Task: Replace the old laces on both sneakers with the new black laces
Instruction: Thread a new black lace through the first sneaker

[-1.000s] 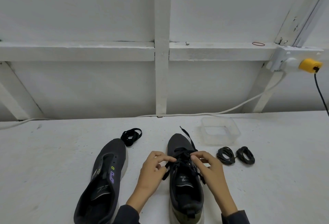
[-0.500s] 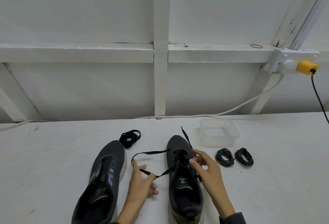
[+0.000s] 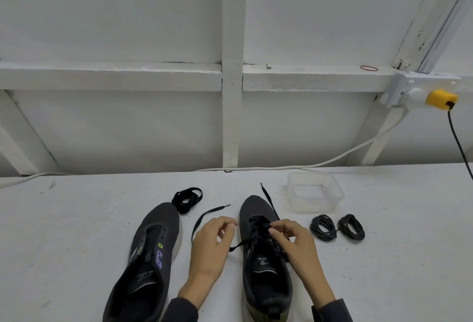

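L hand (image 3: pixel 212 242), R hand (image 3: pixel 294 242) pinch sneaker lace (image 3: pixel 238 246); clear tub (image 3: pixel 340 193) near coiled laces (image 3: pixel 323 227)

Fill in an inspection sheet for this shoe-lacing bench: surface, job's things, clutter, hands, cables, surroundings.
Surface: white tabletop.
Job's things: laceless dark grey sneaker; dark grey sneaker threaded with flat black lace; two coiled black laces; loose black lace bundle.
Clutter: clear plastic tub.
Hands: left hand holds the lace's free length; right hand pinches it on the sneaker.
Cables: white cable along tabletop's rear; black cable from yellow plug.
Surroundings: white panelled wall; red rubber band on ledge.
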### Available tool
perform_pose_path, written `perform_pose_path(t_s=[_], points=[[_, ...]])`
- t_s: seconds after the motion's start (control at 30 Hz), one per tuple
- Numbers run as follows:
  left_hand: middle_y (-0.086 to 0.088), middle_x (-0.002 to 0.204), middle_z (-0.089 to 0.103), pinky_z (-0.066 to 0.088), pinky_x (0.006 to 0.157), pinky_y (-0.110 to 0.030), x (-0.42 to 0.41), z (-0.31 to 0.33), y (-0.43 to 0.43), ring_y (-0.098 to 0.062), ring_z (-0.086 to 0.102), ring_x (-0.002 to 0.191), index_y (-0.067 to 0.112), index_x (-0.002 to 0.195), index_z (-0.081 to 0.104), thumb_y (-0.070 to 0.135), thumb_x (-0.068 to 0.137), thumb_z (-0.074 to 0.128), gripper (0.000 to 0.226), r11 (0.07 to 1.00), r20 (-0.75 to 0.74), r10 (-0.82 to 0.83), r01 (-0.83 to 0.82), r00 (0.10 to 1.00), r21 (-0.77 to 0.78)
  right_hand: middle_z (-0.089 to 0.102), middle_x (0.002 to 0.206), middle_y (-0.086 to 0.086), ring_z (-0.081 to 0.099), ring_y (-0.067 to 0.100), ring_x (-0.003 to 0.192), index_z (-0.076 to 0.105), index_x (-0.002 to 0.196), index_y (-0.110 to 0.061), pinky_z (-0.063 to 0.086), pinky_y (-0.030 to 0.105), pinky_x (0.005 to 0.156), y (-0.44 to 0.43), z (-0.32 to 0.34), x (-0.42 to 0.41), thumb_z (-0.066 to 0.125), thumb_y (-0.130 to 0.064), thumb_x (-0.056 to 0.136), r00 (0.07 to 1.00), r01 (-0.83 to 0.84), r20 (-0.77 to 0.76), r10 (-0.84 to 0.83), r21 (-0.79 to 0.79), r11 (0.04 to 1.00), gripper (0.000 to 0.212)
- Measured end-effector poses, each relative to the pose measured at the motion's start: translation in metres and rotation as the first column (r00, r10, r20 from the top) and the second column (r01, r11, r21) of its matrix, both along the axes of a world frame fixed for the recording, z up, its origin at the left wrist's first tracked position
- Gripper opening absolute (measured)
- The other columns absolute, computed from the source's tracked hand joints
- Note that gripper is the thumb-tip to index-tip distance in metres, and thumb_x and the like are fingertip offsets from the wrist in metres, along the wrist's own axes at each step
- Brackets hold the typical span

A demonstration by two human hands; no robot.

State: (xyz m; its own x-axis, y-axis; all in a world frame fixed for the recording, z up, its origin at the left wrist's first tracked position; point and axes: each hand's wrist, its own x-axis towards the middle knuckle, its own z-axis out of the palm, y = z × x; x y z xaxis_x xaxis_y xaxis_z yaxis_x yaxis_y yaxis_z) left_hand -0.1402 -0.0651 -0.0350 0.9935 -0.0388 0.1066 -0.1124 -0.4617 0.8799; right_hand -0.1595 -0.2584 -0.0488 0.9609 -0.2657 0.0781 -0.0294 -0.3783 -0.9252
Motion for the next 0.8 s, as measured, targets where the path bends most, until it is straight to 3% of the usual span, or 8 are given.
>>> perform_pose_path(t_s=[0.17, 0.33, 0.43, 0.57, 0.8], points=[[0.013, 0.087, 0.067, 0.043, 0.071, -0.011, 0.023, 0.006, -0.026, -0.002, 0.059, 0.08, 0.033, 0.093, 0.071, 0.029, 0.09, 0.066, 0.007, 0.978, -0.009, -0.171, 0.171, 0.985, 0.117, 0.066, 0.081, -0.016, 0.057, 0.005, 0.071, 0.071, 0.08, -0.037, 0.044, 0.015, 0.069, -0.002, 0.001, 0.003, 0.072, -0.01, 0.084, 0.998, -0.048, 0.026, 0.049, -0.065, 0.997, 0.027], [0.014, 0.078, 0.066, 0.048, 0.071, -0.015, 0.03, 0.008, -0.034, -0.001, 0.06, 0.072, 0.034, 0.093, 0.071, 0.034, 0.083, 0.072, 0.011, 0.974, -0.017, -0.127, 0.128, 0.992, 0.189, 0.066, 0.085, -0.018, 0.059, 0.008, 0.079, 0.065, 0.081, -0.034, 0.044, 0.023, 0.067, -0.004, -0.001, 0.002, 0.07, -0.016, 0.087, 0.997, -0.072, 0.009, 0.074, -0.144, 0.987, 0.02], [0.013, 0.077, 0.067, 0.044, 0.066, -0.008, 0.03, 0.006, -0.03, 0.0, 0.058, 0.068, 0.034, 0.088, 0.069, 0.033, 0.082, 0.074, 0.008, 0.986, -0.052, -0.113, 0.119, 0.992, 0.121, 0.066, 0.083, -0.016, 0.059, 0.007, 0.08, 0.063, 0.08, -0.031, 0.046, 0.025, 0.069, -0.003, -0.001, 0.001, 0.067, -0.018, 0.088, 0.998, -0.061, -0.009, 0.061, -0.147, 0.987, 0.016], [0.012, 0.076, 0.065, 0.044, 0.063, -0.009, 0.028, 0.003, -0.028, 0.0, 0.056, 0.066, 0.032, 0.082, 0.068, 0.032, 0.085, 0.072, 0.005, 0.996, -0.077, -0.077, 0.081, 0.994, 0.049, 0.066, 0.083, -0.015, 0.06, 0.006, 0.079, 0.061, 0.08, -0.03, 0.048, 0.03, 0.071, 0.001, -0.001, 0.002, 0.064, -0.022, 0.089, 0.998, -0.03, -0.06, 0.021, -0.141, 0.99, 0.012], [0.017, 0.079, 0.068, 0.051, 0.071, -0.014, 0.028, 0.006, -0.027, 0.001, 0.063, 0.071, 0.032, 0.085, 0.071, 0.033, 0.083, 0.072, 0.002, 0.967, -0.025, -0.107, 0.11, 0.994, 0.229, 0.067, 0.082, -0.017, 0.06, 0.005, 0.076, 0.063, 0.081, -0.033, 0.048, 0.026, 0.071, 0.003, 0.005, 0.007, 0.067, -0.033, 0.089, 0.997, -0.03, -0.073, 0.018, -0.16, 0.987, 0.009]])
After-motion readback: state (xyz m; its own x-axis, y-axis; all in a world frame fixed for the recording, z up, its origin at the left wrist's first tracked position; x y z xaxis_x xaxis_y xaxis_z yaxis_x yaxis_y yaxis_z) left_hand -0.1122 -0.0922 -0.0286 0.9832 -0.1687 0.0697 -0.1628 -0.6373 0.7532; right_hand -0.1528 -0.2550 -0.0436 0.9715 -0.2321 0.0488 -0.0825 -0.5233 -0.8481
